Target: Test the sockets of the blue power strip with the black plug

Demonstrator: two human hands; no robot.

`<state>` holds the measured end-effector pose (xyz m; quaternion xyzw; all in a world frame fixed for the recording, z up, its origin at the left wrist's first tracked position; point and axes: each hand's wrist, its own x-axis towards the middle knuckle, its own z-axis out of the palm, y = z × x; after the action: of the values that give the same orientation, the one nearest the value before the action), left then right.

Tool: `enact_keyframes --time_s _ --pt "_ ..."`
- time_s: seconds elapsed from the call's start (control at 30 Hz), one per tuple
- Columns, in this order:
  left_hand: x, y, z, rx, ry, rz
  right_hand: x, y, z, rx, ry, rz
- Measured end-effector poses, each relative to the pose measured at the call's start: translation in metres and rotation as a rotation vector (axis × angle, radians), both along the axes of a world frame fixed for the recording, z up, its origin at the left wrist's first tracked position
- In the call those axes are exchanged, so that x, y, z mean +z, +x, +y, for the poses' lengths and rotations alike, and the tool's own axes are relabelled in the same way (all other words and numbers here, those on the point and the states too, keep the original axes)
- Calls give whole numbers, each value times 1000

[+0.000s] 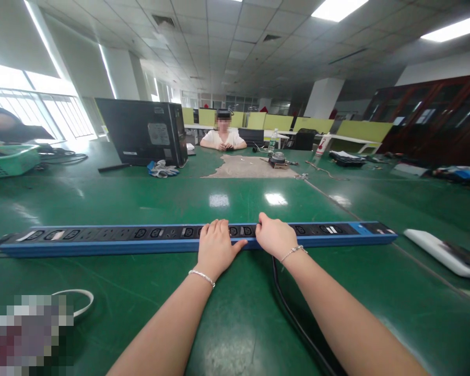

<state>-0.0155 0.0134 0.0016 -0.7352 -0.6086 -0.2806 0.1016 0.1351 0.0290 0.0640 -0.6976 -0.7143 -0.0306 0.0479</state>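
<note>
A long blue power strip (113, 249) with black sockets on top lies across the green table in front of me. Left of its middle, my left hand (216, 244) grips the strip, fingers over the top and thumb along the near side. My right hand (274, 236) is closed in a fist just above the sockets, right of the middle. A black power cable (284, 297) runs from under this hand towards the table's near edge. The cable's end is hidden inside my fingers, so I cannot tell whether it sits in a socket.
A black computer case (141, 130) stands at the back left, with blue-grey gloves (162, 168) beside it. A green basket (11, 161) is at far left. Opposite sits a person in white (223, 138). A white object (441, 250) lies right, a blurred-out item (27, 334) near left.
</note>
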Motion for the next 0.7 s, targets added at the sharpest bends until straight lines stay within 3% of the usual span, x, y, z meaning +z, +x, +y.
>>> enact_keyframes --time_s 0.1,0.2,0.33,0.43,0.5,0.6,0.7 --pt "0 -1 -1 1 -4 17 -2 14 4 27 -37 115" --pt "-2 -4 -2 -9 -20 22 -9 34 8 140 -52 301" --pt "2 0 -8 6 2 -72 -27 55 8 175 149 286" --pt "23 19 -12 6 -25 -140 -41 60 9 151 296 203" --pt "41 39 -11 -3 -157 -143 -47 60 9 183 297 172" --pt "64 72 -3 34 -336 -37 -52 62 8 238 279 167" --pt "73 97 6 41 -405 94 -53 64 7 235 285 182"
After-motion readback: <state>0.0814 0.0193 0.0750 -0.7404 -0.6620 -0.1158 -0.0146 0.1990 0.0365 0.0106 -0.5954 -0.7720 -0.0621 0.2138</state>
